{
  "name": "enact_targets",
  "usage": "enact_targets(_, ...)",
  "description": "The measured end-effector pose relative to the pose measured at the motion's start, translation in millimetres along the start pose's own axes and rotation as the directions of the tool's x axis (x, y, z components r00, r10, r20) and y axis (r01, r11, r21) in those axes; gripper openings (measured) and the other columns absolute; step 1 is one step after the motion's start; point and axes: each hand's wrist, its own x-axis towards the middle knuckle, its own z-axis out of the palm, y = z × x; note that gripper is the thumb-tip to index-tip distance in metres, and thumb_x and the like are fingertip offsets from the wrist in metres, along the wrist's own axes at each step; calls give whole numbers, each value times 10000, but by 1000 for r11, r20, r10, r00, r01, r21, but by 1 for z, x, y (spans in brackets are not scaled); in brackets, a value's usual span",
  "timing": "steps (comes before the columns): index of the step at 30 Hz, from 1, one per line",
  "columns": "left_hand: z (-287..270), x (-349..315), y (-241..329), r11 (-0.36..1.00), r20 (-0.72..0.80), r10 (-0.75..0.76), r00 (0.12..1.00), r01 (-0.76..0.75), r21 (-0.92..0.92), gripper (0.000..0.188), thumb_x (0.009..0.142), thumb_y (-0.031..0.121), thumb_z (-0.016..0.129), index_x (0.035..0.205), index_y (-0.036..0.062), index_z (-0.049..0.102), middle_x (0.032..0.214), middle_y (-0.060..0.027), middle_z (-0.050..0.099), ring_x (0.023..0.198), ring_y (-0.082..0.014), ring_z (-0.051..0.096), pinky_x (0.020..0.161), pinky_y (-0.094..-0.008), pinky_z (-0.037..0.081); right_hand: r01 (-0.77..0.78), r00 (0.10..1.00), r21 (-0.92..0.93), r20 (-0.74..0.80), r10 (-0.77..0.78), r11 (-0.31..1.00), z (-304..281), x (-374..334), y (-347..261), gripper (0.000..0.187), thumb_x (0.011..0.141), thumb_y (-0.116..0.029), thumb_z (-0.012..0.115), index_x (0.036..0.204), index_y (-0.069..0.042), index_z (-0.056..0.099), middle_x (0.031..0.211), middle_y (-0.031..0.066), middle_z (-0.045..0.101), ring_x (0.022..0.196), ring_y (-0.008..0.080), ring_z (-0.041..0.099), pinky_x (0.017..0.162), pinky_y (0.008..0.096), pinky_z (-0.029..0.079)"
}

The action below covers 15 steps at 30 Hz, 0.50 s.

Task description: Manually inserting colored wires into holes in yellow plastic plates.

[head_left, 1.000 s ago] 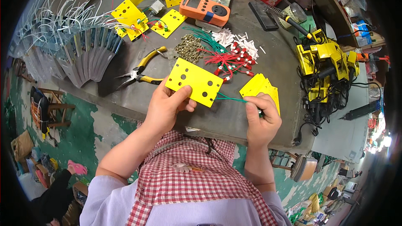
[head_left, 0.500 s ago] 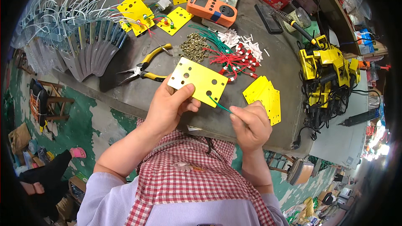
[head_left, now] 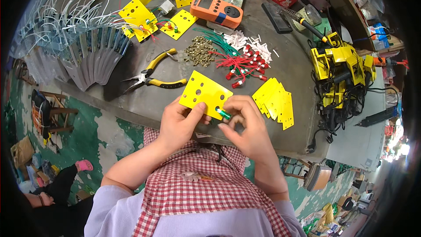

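Observation:
My left hand (head_left: 182,120) holds a yellow metal plate (head_left: 202,88) by its lower left edge, thumb on top. Several round holes run through the plate. At its lower right hole sits a small green indicator light (head_left: 224,114), its cap sticking out toward me. My right hand (head_left: 249,125) is curled around that light. Its forefinger is at the plate's right edge, and its thumb stands apart from the light. The light's wire is hidden. Beyond the plate lie red indicator lights (head_left: 239,82) with red wires, and a fanned stack of yellow plates (head_left: 274,101) is to the right.
Yellow-handled pliers (head_left: 153,74) lie beside a heap of brass screws (head_left: 199,51). An orange meter (head_left: 217,11) stands farther back. Clear strips with white wires (head_left: 83,48) fill the left. At right are a soldering iron (head_left: 313,30) and black-corded yellow parts (head_left: 346,70).
My right hand has moved left to the plate from beside it. The green wire it pinched is out of sight, and a green light now shows at the hole.

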Motion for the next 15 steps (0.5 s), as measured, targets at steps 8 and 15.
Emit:
enact_targets(8, -2, -1, -4, 925, 52, 214, 976, -219, 309, 142, 877, 99, 528, 901, -23, 597, 788, -59, 533, 686, -131, 521, 608, -259, 417, 67, 990, -189, -107, -89, 980, 0, 1, 7, 274, 710, -19, 689, 963, -33, 585, 922, 75, 576, 791, 212, 594, 679, 293, 476)
enact_targets(15, 0, -10, -10, 931, 89, 176, 980, -195, 310, 159, 874, 111, 528, 930, -21, 596, 793, -63, 519, 714, -148, 508, 630, -269, 405, -175, 979, 409, -21, 201, 895, 22, -7, 24, 555, 765, -55, 691, 1213, -26, 366, 981, 106, 597, 869, 156, 598, 780, 286, 481)
